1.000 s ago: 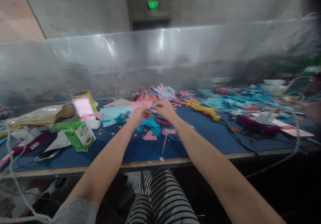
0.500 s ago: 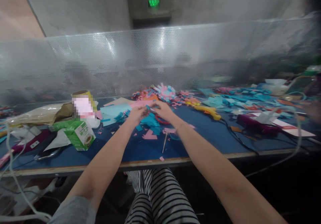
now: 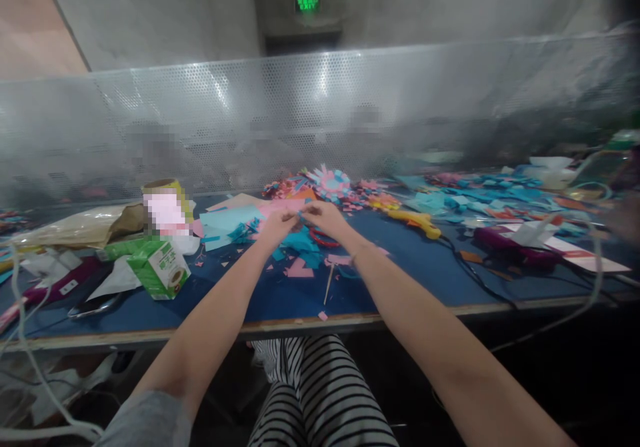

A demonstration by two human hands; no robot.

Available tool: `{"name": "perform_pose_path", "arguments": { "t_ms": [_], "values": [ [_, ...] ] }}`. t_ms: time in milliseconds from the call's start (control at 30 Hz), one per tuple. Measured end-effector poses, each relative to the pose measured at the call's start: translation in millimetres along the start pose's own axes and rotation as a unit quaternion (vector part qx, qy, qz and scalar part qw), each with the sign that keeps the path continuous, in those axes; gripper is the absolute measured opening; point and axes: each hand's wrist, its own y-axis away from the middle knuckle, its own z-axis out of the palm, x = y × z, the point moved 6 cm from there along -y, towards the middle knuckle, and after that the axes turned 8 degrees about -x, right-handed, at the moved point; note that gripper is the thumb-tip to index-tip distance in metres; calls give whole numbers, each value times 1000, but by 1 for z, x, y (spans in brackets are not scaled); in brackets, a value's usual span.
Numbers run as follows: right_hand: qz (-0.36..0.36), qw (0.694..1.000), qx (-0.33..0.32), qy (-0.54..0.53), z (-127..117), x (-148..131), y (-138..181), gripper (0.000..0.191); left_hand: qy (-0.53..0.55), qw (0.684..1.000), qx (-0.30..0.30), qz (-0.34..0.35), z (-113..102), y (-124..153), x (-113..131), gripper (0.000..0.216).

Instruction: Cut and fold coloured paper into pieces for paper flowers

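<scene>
Both my arms reach out over a blue table (image 3: 425, 267). My left hand (image 3: 278, 225) and my right hand (image 3: 324, 216) meet above a heap of blue and pink paper scraps (image 3: 301, 247). Their fingers pinch together on a small blue paper piece (image 3: 300, 215) between them. Red scissors (image 3: 323, 238) lie just under my right hand. A thin wooden stick (image 3: 328, 284) rests on the table nearer to me.
A green carton (image 3: 160, 270) and a yellow can (image 3: 167, 210) stand at the left beside a brown paper bag (image 3: 80, 230). Finished paper flowers (image 3: 327, 183) lie behind my hands. A yellow glue gun (image 3: 415, 221), cables and more blue scraps fill the right side. A perforated metal screen (image 3: 320, 113) backs the table.
My hands have drawn closer together and shifted slightly away from me, still pinching the small paper piece. The view has tilted a little.
</scene>
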Motion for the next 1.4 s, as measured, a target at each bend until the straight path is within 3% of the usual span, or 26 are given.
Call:
{"name": "perform_pose_path", "arguments": {
  "t_ms": [300,533,667,767,933,1167,1400],
  "values": [
    [-17,1000,4,24,1,-6,2,10,-24,1000,14,-3,-3,-1,-3,8],
    [-52,993,4,104,2,-7,1,6,-17,1000,17,-14,-3,-1,-5,7],
    [-112,982,21,149,2,-9,-1,5,80,984,39,-157,1,8,-14,7],
    [-131,980,18,150,3,-10,0,7,178,954,10,-241,10,15,-14,23],
    [-159,976,2,146,5,-16,3,7,278,938,40,-202,7,14,-4,24],
    [-185,971,-5,151,7,-18,5,4,283,943,50,-170,3,9,-11,7],
    [-197,967,15,162,7,-21,7,7,282,951,52,-112,0,6,-10,10]
  ]
}}
